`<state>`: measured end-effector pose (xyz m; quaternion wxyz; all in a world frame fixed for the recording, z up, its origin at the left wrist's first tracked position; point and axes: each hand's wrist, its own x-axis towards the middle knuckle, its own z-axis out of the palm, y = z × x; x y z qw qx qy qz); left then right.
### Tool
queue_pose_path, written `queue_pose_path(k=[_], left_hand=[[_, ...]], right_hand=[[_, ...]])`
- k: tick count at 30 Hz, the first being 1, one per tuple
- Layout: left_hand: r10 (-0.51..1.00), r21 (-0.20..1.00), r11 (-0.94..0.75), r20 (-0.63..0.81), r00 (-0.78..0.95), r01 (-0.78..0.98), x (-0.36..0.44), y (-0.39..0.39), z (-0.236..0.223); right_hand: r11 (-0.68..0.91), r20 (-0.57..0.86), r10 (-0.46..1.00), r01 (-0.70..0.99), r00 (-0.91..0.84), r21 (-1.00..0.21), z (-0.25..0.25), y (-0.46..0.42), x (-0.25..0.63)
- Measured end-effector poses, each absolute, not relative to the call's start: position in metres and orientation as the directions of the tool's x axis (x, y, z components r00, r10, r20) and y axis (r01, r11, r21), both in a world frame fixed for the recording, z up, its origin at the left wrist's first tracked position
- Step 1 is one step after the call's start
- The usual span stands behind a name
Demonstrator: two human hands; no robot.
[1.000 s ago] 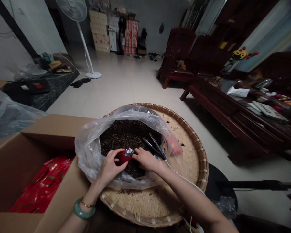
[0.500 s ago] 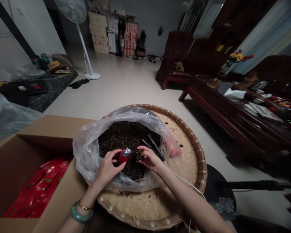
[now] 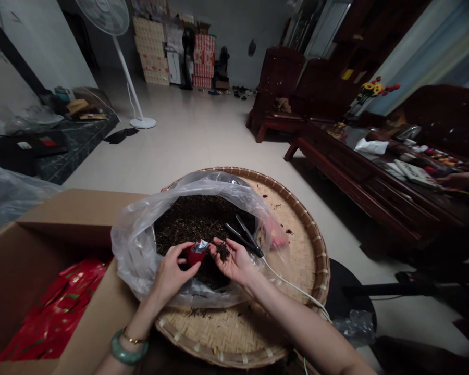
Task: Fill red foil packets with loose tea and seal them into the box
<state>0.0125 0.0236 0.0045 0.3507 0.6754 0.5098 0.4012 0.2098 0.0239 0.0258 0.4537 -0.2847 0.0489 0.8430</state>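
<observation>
My left hand (image 3: 172,271) is closed round a small red packet (image 3: 197,253), whose silvery inner mouth faces up. Right beside the packet, my right hand (image 3: 233,262) is turned palm up and cups a small pinch of dark tea leaves (image 3: 222,252). Both hands are over a large clear plastic bag (image 3: 135,245), its mouth spread wide around a heap of loose dark tea (image 3: 191,221). A black flat iron (image 3: 245,237) with a white cord lies parted at the bag's right side. The bag rests on a round woven bamboo tray (image 3: 300,250).
An open cardboard box (image 3: 89,312) with many red packets (image 3: 58,307) stands at the left. A dark wooden table (image 3: 336,177) carries clutter at the right; what looks like another person's hand (image 3: 463,179) shows there. Further back is a white standing fan (image 3: 131,88).
My right hand came away from the packet to the tea, turned palm up, and is back beside the packet with tea leaves in it. My left hand keeps the packet.
</observation>
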Motion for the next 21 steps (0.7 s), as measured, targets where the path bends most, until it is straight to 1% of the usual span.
queue_pose_path(k=[3, 5, 6, 7, 9, 10, 12, 14, 15, 16, 17, 19, 21], left_hand=[[0.971, 0.876, -0.235, 0.190, 0.148, 0.420, 0.011, 0.024, 0.003], [0.973, 0.873, -0.230, 0.192, 0.131, 0.430, 0.009, 0.024, 0.002], [0.973, 0.871, -0.229, 0.195, 0.121, 0.436, 0.009, 0.024, 0.002], [0.973, 0.867, -0.229, 0.199, 0.114, 0.442, 0.008, 0.024, 0.002], [0.972, 0.860, -0.235, 0.209, 0.109, 0.452, 0.007, 0.024, 0.003], [0.971, 0.857, -0.238, 0.211, 0.108, 0.457, 0.007, 0.024, 0.003], [0.972, 0.855, -0.234, 0.207, 0.109, 0.463, 0.007, 0.024, 0.004], [0.975, 0.859, -0.223, 0.196, 0.107, 0.461, 0.008, 0.023, 0.005], [0.976, 0.862, -0.218, 0.191, 0.104, 0.458, 0.008, 0.023, 0.006], [0.977, 0.865, -0.213, 0.187, 0.102, 0.455, 0.008, 0.023, 0.006], [0.978, 0.867, -0.209, 0.184, 0.101, 0.453, 0.008, 0.022, 0.006], [0.978, 0.869, -0.207, 0.179, 0.104, 0.450, 0.008, 0.022, 0.006], [0.977, 0.868, -0.215, 0.186, 0.108, 0.449, 0.008, 0.022, 0.006]], right_hand=[[-0.576, -0.472, 0.765, -0.793, -0.437, -0.200, 0.032, 0.022, 0.208], [-0.589, -0.468, 0.769, -0.768, -0.437, -0.251, 0.035, 0.023, 0.209], [-0.600, -0.479, 0.768, -0.739, -0.425, -0.305, 0.035, 0.025, 0.210], [-0.605, -0.494, 0.775, -0.688, -0.394, -0.401, 0.034, 0.027, 0.212], [-0.578, -0.506, 0.812, -0.514, -0.290, -0.634, 0.029, 0.031, 0.217], [-0.553, -0.500, 0.832, -0.423, -0.240, -0.718, 0.026, 0.033, 0.220], [-0.491, -0.460, 0.870, -0.243, -0.175, -0.836, 0.019, 0.035, 0.222], [-0.398, -0.391, 0.903, -0.004, -0.176, -0.917, 0.011, 0.034, 0.220], [-0.312, -0.338, 0.921, 0.154, -0.192, -0.937, 0.007, 0.032, 0.218], [-0.210, -0.281, 0.935, 0.303, -0.215, -0.930, 0.003, 0.031, 0.216], [-0.113, -0.230, 0.942, 0.416, -0.242, -0.902, 0.000, 0.029, 0.213], [-0.005, -0.172, 0.946, 0.515, -0.276, -0.857, -0.005, 0.027, 0.208], [0.020, -0.157, 0.947, 0.540, -0.280, -0.841, -0.008, 0.026, 0.206]])
